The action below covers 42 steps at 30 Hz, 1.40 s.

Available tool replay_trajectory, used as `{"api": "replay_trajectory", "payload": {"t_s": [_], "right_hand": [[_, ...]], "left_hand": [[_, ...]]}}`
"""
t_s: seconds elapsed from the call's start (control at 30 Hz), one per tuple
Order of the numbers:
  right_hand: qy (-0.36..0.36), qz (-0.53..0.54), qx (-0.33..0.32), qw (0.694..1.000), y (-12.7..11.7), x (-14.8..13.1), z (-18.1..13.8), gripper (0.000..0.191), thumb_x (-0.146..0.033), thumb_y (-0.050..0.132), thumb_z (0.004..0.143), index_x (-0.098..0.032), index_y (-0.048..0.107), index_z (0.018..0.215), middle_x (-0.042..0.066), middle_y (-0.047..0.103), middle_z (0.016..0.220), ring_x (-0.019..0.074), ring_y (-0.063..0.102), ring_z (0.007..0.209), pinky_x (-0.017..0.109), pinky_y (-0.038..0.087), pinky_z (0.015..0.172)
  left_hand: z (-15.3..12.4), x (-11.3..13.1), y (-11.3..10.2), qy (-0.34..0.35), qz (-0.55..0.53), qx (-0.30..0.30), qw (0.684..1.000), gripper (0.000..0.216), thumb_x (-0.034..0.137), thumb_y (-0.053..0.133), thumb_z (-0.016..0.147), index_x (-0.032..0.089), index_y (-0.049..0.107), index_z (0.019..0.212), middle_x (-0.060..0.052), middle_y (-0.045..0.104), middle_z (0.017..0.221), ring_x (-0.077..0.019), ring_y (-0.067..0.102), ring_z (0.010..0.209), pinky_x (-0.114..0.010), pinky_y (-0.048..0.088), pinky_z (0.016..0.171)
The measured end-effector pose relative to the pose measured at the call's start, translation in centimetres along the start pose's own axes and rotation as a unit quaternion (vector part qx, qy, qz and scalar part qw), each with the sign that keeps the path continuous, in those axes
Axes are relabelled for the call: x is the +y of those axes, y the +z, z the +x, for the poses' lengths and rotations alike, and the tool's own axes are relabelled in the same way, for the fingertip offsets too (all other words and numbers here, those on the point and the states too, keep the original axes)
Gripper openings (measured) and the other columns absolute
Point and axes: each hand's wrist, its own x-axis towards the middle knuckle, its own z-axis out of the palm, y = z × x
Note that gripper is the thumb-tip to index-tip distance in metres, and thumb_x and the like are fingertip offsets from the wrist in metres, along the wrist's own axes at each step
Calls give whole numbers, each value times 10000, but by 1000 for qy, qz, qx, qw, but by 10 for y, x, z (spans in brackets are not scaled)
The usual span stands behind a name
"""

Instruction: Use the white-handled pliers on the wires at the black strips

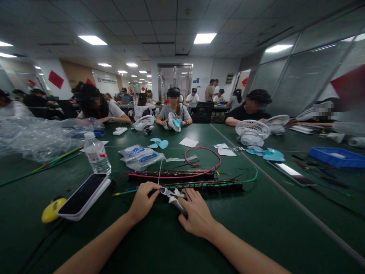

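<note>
My right hand is wrapped round the white handles of cutting pliers, whose metal jaws point left. My left hand is closed in a pinch close to the jaws; what lies between its fingertips is hidden. A thin white cable tie stands up right behind those fingertips. Just beyond both hands lies a long black strip with a green wire along it. Behind that is a second black strip, with a red wire running across it and looping up at the right.
At left are a phone, a yellow object and a water bottle. Plastic bags and blue fan blades lie farther back. A second phone and a blue tray are at right. Co-workers sit across with fans.
</note>
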Motion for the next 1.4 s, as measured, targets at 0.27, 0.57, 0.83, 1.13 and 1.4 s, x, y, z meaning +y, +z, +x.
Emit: {"api": "replay_trajectory", "payload": {"t_s": [0.27,0.57,0.83,1.13,1.4], "right_hand": [[-3,17,6,1000,5,3,2,296,-295,536,779,-198,576,1055,112,480,1224,274,396,1127,418,292,950],[3,29,55,998,19,8,4,393,-271,576,732,-139,509,1096,118,535,1075,255,466,990,404,377,893],[24,0,74,997,23,3,4,530,-291,548,746,-102,448,1231,153,522,1130,297,443,1052,450,334,954],[70,2,23,997,17,-4,4,519,-261,576,742,-125,436,1223,138,509,1081,271,472,976,391,381,875],[98,-10,1,995,12,-7,3,549,-284,574,751,-145,416,1258,142,507,1108,268,506,955,374,389,834]], "left_hand": [[1,1,-2,-4,1,-12,1000,128,228,549,866,217,666,917,-42,699,937,-229,611,914,-395,435,840],[1,-2,0,5,-2,-14,1000,135,242,542,873,216,666,922,-52,700,936,-232,613,909,-404,435,844],[1,1,-2,8,1,-13,1000,129,237,547,872,223,663,926,-42,700,942,-229,614,915,-399,435,845],[0,0,-1,14,4,-10,1000,117,224,557,866,220,662,917,-38,701,948,-228,616,925,-403,435,850],[0,-2,-1,12,1,-11,1000,106,202,578,857,222,664,915,-25,701,947,-218,612,922,-393,430,850]]}}
